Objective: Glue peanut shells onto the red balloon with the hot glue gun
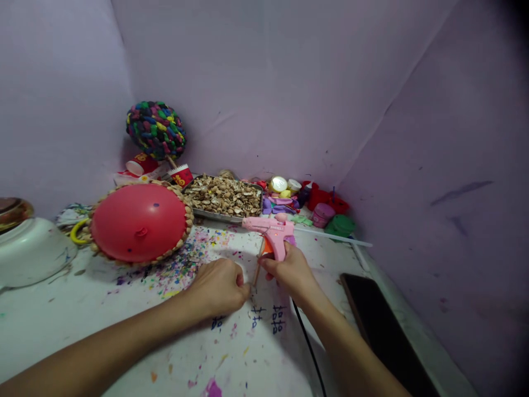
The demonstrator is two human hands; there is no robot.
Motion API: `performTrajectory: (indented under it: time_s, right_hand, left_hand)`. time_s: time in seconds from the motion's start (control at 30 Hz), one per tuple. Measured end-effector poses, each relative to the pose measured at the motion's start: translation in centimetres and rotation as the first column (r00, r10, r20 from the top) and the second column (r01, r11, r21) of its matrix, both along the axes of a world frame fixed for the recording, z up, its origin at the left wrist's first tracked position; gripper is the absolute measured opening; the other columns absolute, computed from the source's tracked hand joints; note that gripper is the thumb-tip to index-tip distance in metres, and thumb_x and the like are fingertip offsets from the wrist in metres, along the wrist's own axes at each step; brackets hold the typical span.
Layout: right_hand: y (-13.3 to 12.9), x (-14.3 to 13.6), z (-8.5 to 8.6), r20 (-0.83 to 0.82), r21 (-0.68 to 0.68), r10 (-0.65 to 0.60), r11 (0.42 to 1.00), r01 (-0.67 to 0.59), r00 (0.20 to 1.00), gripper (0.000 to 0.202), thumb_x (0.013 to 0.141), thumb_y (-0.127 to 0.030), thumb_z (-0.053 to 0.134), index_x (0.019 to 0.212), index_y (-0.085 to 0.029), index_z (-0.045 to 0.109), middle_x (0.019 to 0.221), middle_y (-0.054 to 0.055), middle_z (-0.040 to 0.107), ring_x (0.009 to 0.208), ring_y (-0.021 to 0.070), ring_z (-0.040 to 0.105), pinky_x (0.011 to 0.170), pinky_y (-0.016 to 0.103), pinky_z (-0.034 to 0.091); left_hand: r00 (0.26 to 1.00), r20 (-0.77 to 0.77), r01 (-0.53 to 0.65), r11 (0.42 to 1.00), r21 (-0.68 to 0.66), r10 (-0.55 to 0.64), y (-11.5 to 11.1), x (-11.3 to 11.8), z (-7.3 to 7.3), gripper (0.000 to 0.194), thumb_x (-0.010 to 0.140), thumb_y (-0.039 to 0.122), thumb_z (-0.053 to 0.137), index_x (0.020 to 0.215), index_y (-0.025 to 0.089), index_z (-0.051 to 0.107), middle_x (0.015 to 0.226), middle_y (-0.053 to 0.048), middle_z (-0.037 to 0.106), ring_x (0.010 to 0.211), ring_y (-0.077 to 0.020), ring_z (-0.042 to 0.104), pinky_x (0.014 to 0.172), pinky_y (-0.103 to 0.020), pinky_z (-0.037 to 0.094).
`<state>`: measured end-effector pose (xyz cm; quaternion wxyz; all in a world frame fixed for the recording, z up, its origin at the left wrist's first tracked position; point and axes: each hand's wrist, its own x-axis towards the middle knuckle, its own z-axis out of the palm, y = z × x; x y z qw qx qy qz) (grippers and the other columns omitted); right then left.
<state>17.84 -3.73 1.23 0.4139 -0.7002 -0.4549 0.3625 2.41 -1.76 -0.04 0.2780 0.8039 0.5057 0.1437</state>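
My right hand [291,270] is wrapped round the handle of a pink hot glue gun [270,226], whose nozzle points left. A long translucent glue stick [330,235] runs out of its back, and a black cord [308,339] trails down below the hand. My left hand [221,284] is closed low over the table, its fingers curled under; what they hold, if anything, is hidden. Between the two hands is a thin brown stick [257,274]. To the left lies a red balloon [138,223] with pistachio-like shells [189,214] stuck round its edge.
A metal tray [206,214] of loose shells stands near the back wall. Behind the balloon is a multicoloured ball [157,129] on a stick. Paint pots [323,215] crowd the back right, a dark phone [382,331] lies right, and a white bowl [35,253] sits left.
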Motion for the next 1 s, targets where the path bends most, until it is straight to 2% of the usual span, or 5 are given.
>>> performTrajectory:
  time_s: [0.17,0.5,0.67,0.8,1.0]
  right_hand:
    - [0.0,-0.1,-0.2,-0.002,-0.013,0.024,1.0,-0.024,1.0,0.016,0.057,-0.011,0.061,0.064,-0.019,0.049,0.044,-0.007,0.053,0.037,0.0105,0.05,0.038,0.021,0.035]
    - [-0.7,-1.4,0.8,-0.174,-0.019,0.103,0.994,-0.108,0.979,0.018,0.064,-0.02,0.062,0.07,-0.02,0.045,0.046,-0.008,0.052,0.037,0.0073,0.047,0.032,0.015,0.03]
    - [-0.8,-1.5,1.2,-0.164,0.007,0.126,0.992,-0.127,0.978,0.02,0.061,-0.018,0.065,0.073,-0.018,0.049,0.049,-0.007,0.055,0.033,0.0047,0.042,0.031,0.016,0.029]
    - [-0.7,-1.5,0.8,-0.159,0.034,0.125,0.992,-0.121,0.979,0.024,0.06,-0.018,0.066,0.076,-0.018,0.049,0.054,-0.005,0.057,0.04,0.0086,0.052,0.033,0.016,0.033]
    - [-0.8,-1.6,0.6,-0.15,0.033,0.118,0.993,-0.114,0.982,0.023,0.06,-0.017,0.064,0.075,-0.019,0.048,0.053,-0.006,0.056,0.04,0.0103,0.054,0.033,0.017,0.034]
  left_hand:
    - [1.0,-0.019,0.021,1.0,-0.012,-0.021,-0.2,0.4,-0.1,0.014,0.06,0.021,0.052,0.049,0.023,0.062,0.049,-0.003,0.057,0.045,-0.0152,0.043,0.048,-0.026,0.02]
    - [0.984,0.115,-0.148,0.98,0.134,0.133,0.1,-0.2,2.4,0.015,0.064,0.025,0.053,0.052,0.02,0.06,0.046,-0.001,0.055,0.044,-0.0133,0.043,0.048,-0.025,0.019]
    - [0.992,0.046,-0.124,0.986,0.113,0.119,-0.1,-0.3,2.6,0.019,0.068,0.03,0.05,0.056,0.02,0.062,0.051,-0.002,0.058,0.049,-0.0141,0.047,0.049,-0.026,0.021]
    - [0.995,0.053,-0.085,0.992,0.088,0.081,-0.2,-0.3,2.7,0.021,0.071,0.029,0.047,0.06,0.019,0.062,0.055,-0.002,0.06,0.051,-0.0135,0.048,0.049,-0.025,0.023]
    - [0.992,0.01,-0.121,0.969,0.217,0.122,-0.8,0.0,2.4,0.022,0.073,0.031,0.047,0.061,0.02,0.062,0.051,-0.002,0.057,0.049,-0.0132,0.047,0.051,-0.026,0.022]
